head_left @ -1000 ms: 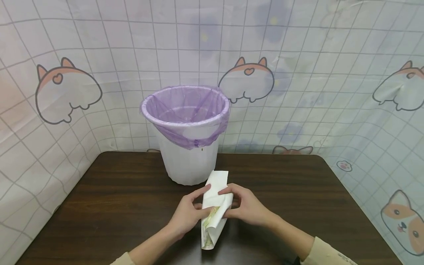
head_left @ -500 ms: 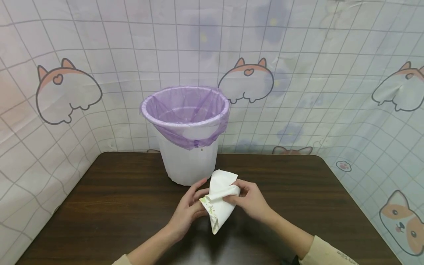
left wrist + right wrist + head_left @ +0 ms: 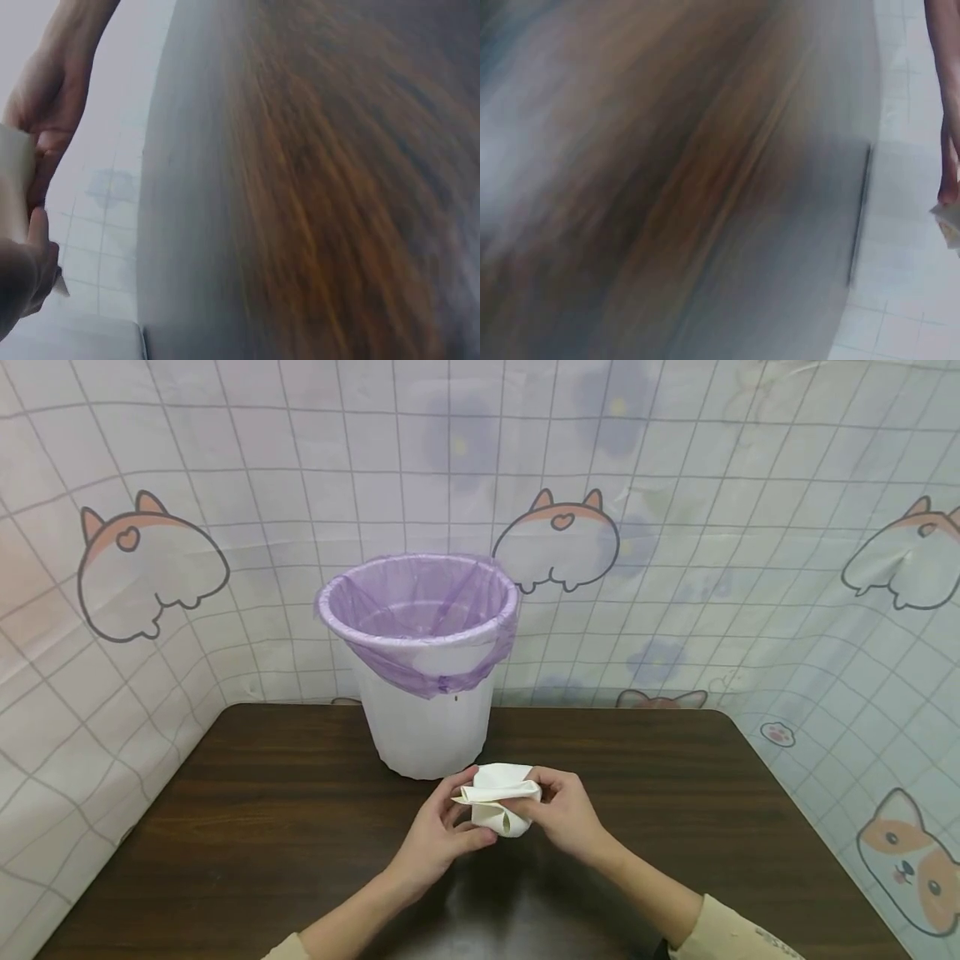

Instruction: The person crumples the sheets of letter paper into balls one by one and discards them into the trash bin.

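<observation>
A sheet of white paper, folded over into a compact bundle, is held just above the table in front of the bin. My right hand grips its right side, with the thumb across the front fold. On the left side, my left hand holds the bundle between thumb and fingers. What lies inside the folds is hidden. At the left margin of the left wrist view, the paper shows between both hands. Only a paper corner and part of a hand appear at the right wrist view's edge.
A white bin with a purple liner bag over its rim stands behind the hands, near the back of the dark wood table. A white gridded curtain with cartoon dogs surrounds the table.
The paper has gone from a long folded strip to a shorter bundle, its front end turned up. The greenish bits on it have gone out of sight. The left thumb now presses its lower edge.
</observation>
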The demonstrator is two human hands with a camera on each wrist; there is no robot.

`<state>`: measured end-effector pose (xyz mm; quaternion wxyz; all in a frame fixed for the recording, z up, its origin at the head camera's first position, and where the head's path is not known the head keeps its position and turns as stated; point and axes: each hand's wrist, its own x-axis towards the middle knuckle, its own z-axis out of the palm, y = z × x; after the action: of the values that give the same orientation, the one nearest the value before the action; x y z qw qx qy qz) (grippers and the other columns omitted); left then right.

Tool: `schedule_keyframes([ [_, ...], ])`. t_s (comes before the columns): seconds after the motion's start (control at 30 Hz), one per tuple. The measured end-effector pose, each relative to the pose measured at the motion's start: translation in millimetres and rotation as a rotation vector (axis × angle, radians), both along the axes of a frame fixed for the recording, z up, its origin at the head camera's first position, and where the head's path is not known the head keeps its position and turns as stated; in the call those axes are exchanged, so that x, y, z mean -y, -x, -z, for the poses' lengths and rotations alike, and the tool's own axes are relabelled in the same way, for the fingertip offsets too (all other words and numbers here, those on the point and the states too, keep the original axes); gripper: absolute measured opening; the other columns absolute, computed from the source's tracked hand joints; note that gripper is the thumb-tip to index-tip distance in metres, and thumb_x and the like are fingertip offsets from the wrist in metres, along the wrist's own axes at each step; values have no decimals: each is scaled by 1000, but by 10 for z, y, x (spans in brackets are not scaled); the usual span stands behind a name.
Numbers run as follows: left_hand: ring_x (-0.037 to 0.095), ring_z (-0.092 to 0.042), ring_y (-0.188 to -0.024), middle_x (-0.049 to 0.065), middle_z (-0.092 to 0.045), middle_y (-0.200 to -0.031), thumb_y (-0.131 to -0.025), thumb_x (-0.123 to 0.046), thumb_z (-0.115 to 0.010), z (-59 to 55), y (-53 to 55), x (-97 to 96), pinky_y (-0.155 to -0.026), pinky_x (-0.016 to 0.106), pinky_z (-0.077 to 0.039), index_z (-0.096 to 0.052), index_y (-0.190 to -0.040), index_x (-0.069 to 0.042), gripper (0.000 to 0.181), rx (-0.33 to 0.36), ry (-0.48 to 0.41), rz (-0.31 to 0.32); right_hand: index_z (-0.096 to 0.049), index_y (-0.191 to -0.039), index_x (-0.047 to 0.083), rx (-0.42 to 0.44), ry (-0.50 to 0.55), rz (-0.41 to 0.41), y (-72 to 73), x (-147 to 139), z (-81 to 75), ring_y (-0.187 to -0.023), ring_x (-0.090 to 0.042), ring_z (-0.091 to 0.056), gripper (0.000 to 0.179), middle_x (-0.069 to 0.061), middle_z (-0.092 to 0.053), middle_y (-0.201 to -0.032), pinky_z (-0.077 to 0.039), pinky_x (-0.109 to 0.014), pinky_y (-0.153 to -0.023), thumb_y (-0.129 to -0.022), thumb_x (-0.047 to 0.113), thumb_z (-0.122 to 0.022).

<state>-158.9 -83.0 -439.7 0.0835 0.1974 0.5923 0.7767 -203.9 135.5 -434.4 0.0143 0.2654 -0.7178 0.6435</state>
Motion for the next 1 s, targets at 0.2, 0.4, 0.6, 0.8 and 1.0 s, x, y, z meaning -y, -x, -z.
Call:
schedule_keyframes([
  [0.2,27,-59,-120,24,-46,-141,-86,-13,-86,12,32,-70,-94,33,-54,-44,-148,3,76,8,-5,-167,-63,-76,2,-43,-35,40,-30,48,-17,-67,-12,-54,20,1,-59,-74,-48,-24,-58,-82,-14,-73],
  [0.4,21,-65,-110,19,-57,-128,-88,-5,-81,-18,81,-119,-89,30,-56,-51,-137,8,59,61,-46,-256,-69,-82,5,-111,-88,4,-39,37,-13,-67,-11,-55,20,1,-61,-77,-49,-23,-58,-84,-15,-68],
  [0.6,17,-69,-93,12,-67,-106,-90,2,-76,-81,125,-140,-80,27,-56,-58,-122,12,38,141,-91,-358,-71,-103,-3,-116,-76,-167,-52,-8,-12,-87,-15,-65,12,-14,-65,-105,-58,-28,-73,-94,-8,-65],
  [0.8,19,-67,-97,14,-65,-112,-91,4,-75,-167,137,-195,-80,28,-56,-50,-128,6,45,160,-131,-404,-70,-109,10,-125,-98,-51,-103,72,-4,-94,-18,-64,22,-7,-60,-116,-58,-30,-75,-90,11,-81],
  [1.0,21,-67,-102,18,-64,-122,-91,7,-73,-205,157,-237,-83,28,-57,-45,-144,4,60,136,-138,-414,-40,-135,2,26,100,-36,-149,161,-29,-97,-23,-68,64,-18,-46,-131,-61,-36,-76,-86,-5,-80],
])
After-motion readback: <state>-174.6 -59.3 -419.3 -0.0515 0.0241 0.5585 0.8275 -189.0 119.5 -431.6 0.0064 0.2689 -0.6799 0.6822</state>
